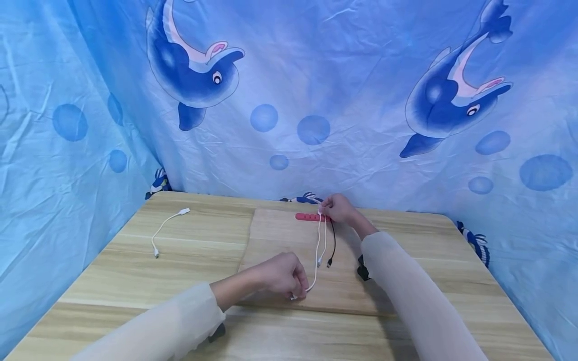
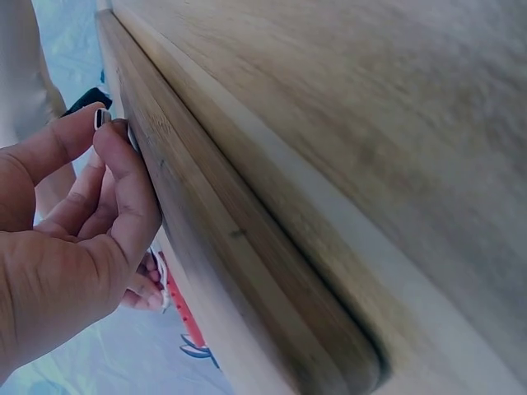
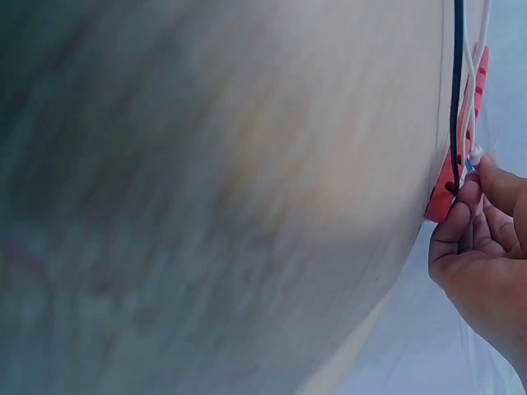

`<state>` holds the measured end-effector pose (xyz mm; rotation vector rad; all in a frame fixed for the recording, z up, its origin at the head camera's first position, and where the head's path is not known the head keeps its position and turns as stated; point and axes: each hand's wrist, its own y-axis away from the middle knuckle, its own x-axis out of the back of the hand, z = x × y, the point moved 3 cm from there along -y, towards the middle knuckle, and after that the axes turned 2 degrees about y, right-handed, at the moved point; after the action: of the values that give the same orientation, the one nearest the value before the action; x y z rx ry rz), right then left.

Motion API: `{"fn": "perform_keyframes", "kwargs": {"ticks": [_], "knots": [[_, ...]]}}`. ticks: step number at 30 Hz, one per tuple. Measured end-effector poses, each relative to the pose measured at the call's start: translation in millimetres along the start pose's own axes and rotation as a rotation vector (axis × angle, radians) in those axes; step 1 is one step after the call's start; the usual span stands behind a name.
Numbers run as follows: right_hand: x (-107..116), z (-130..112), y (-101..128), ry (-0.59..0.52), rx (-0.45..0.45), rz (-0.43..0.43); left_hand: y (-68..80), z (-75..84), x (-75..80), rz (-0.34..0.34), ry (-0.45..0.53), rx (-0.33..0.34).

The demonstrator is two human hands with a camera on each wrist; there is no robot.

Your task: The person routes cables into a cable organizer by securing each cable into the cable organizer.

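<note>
White cable (image 1: pixel 317 250) pinched both ends (seemingly); left table (image 1: pixel 135 271) roomy.

Matt, grained wooden table (image 1: pixel 135 260), wrinkled slightly shiny cloth backdrop (image 1: pixel 343 100), and a matt red rubbery cable holder (image 1: pixel 307 216).

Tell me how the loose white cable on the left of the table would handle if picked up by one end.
The white cable lies in a loose curve, so it is probably floppy and would dangle from the lifted end. It looks thin and short, so likely very light. Its small plugs may swing, but it seems unlikely to roll on the table.
</note>
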<state>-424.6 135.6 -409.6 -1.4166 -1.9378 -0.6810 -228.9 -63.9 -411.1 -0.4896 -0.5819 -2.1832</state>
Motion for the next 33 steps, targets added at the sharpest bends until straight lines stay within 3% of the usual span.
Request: {"fn": "perform_keyframes", "kwargs": {"ticks": [13,23,33], "knots": [[5.5,-2.5,-0.5,0.045,-0.002,-0.060,0.1,-1.0,2.2,0.001,0.018,-0.018],[4.4,-2.7,0.1,0.078,0.020,-0.039,-1.2,-1.2,0.2,0.010,0.023,-0.004],[4.4,-0.3,-5.0,0.076,-0.025,-0.027,-1.8,-1.3,-0.4,0.013,0.015,-0.011]]}}
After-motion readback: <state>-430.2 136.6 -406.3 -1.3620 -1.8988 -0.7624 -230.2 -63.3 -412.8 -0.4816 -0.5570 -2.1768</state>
